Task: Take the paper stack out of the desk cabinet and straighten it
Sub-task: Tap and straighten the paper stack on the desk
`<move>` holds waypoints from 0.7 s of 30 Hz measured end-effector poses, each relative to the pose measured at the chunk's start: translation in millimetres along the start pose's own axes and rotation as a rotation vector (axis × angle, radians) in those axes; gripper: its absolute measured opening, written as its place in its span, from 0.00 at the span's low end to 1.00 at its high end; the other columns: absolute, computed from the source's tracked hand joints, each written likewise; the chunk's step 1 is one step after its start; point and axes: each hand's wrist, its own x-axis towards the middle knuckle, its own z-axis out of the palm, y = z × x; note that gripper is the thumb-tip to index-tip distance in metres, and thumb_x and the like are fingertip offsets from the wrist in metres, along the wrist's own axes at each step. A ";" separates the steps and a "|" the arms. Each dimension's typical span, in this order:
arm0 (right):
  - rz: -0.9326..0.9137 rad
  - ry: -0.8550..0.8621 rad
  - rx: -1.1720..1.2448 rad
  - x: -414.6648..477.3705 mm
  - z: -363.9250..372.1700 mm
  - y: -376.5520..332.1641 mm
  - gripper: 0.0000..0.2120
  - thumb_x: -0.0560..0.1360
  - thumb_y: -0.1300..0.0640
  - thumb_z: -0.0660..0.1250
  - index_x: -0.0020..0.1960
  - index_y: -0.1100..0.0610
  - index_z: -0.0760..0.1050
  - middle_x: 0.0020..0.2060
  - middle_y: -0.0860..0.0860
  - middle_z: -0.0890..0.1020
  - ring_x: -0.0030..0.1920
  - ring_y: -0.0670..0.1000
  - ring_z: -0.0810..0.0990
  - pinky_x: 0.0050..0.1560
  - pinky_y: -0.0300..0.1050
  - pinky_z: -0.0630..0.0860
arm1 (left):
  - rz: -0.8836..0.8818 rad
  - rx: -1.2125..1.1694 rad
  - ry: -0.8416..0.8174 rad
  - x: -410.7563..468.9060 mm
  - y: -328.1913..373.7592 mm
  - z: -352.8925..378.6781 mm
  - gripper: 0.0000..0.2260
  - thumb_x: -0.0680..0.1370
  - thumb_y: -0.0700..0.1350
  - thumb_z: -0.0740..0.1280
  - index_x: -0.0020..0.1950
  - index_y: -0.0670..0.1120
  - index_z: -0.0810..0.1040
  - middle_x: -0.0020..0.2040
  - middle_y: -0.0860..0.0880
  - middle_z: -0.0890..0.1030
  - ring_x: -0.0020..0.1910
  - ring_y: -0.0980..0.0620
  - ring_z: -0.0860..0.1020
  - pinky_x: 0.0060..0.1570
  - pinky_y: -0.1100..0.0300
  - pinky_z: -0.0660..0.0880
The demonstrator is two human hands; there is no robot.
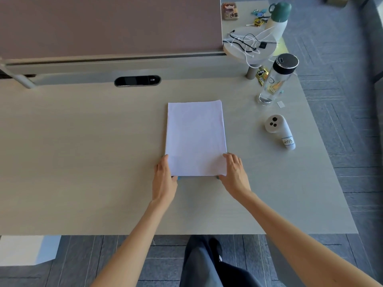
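Observation:
A white paper stack [195, 137] lies flat in the middle of the pale wooden desk [83, 152], long side running away from me. My left hand [164, 179] presses against the stack's near left corner, fingers along its left edge. My right hand [235, 175] holds the near right corner, fingers along the right edge and thumb under the near edge. Something blue peeks out beneath the stack's near corners. A white cabinet [27, 249] shows below the desk's front edge at the lower left.
A white controller labelled H013 [278, 129] lies right of the stack. A clear bottle with a black cap [275, 79] stands behind it. A round shelf [248, 46] with cables and a green-capped flask [278, 19] sit at the back right. A brown partition [107, 25] closes the far side.

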 end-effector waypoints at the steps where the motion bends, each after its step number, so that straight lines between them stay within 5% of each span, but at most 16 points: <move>1: 0.001 0.002 0.003 0.0 0.4 0.9 0.31 0.70 0.61 0.71 0.70 0.59 0.63 0.68 0.52 0.68 0.68 0.55 0.66 0.50 0.49 0.76 | -0.002 -0.013 0.004 -0.9 -0.4 0.3 0.32 0.75 0.33 0.66 0.76 0.43 0.58 0.69 0.42 0.70 0.70 0.44 0.67 0.57 0.54 0.71; 6: -0.001 -0.012 0.018 0.2 1.7 1.3 0.34 0.69 0.61 0.72 0.71 0.58 0.61 0.69 0.52 0.67 0.69 0.55 0.65 0.52 0.50 0.76 | 0.034 -0.023 0.005 -0.1 -2.9 -0.8 0.35 0.73 0.35 0.70 0.76 0.43 0.57 0.71 0.44 0.69 0.70 0.44 0.67 0.60 0.56 0.70; 10: -0.042 0.036 0.016 0.5 -0.3 -3.7 0.42 0.66 0.54 0.76 0.73 0.59 0.59 0.71 0.53 0.64 0.70 0.55 0.64 0.69 0.47 0.67 | 0.085 -0.009 -0.026 4.3 -3.8 -4.8 0.40 0.70 0.40 0.75 0.76 0.42 0.56 0.76 0.42 0.63 0.74 0.43 0.63 0.71 0.48 0.65; 18: -0.251 0.129 0.008 25.8 -4.3 -30.5 0.23 0.77 0.54 0.62 0.69 0.60 0.65 0.69 0.53 0.69 0.67 0.54 0.69 0.57 0.49 0.76 | 0.301 0.061 0.041 36.4 15.7 -12.7 0.25 0.78 0.46 0.65 0.74 0.45 0.64 0.77 0.46 0.63 0.76 0.47 0.62 0.72 0.53 0.61; 21: -0.299 0.117 -0.082 44.5 2.4 -35.9 0.22 0.79 0.56 0.59 0.71 0.61 0.63 0.72 0.54 0.67 0.71 0.55 0.67 0.64 0.49 0.72 | 0.420 0.253 0.018 59.4 21.1 -5.8 0.25 0.80 0.49 0.57 0.77 0.47 0.61 0.80 0.47 0.57 0.79 0.48 0.56 0.75 0.49 0.57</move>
